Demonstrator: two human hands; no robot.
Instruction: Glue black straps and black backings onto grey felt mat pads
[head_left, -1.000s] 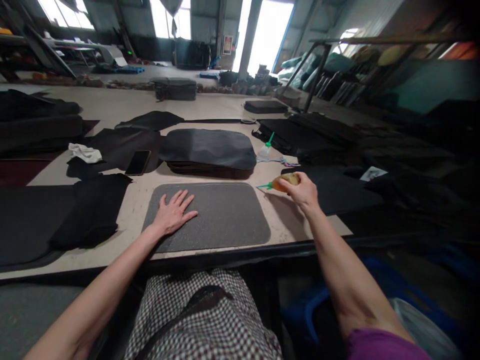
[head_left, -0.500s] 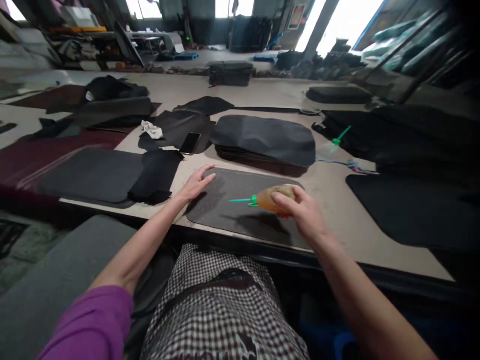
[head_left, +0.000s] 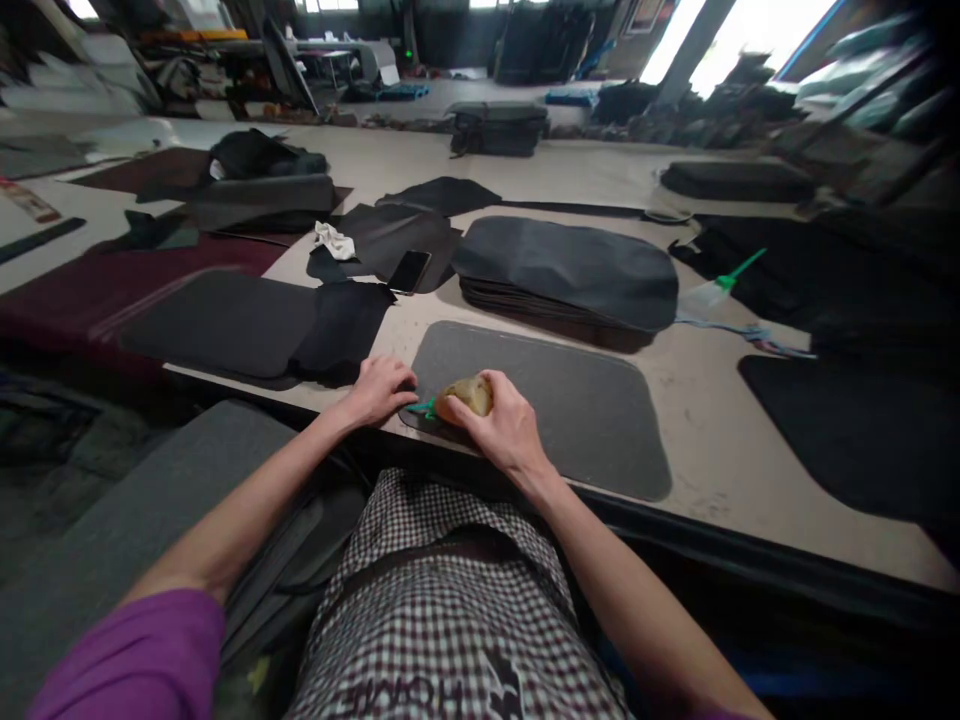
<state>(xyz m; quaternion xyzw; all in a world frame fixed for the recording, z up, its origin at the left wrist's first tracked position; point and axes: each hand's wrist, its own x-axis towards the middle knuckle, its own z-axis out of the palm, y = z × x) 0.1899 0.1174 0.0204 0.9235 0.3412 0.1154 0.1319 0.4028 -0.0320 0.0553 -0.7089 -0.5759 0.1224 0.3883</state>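
My right hand (head_left: 511, 425) grips an amber squeeze bottle (head_left: 466, 398) with a thin green nozzle. The bottle lies nearly level, its nozzle pointing left at the near left corner of a dark grey rounded panel (head_left: 592, 415). My left hand (head_left: 379, 390) rests palm down at the panel's left edge, fingers loosely bent and apart, holding nothing. Its fingertips are close to the nozzle tip; whether they touch the panel I cannot tell. Behind the panel sits a stack of black rounded sheets (head_left: 566, 265).
A phone (head_left: 409, 271) and a crumpled white cloth (head_left: 334, 241) lie on dark material. Another green-nozzled bottle (head_left: 721, 288) stands right of the stack. Dark panels flank the work: one at left (head_left: 217, 325), one at right (head_left: 855, 430). The table's front edge runs just before me.
My right hand has brought the bottle left and lower, to the panel's near left corner. My left hand has drawn back toward me, off the panel's top. The view has shifted slightly.
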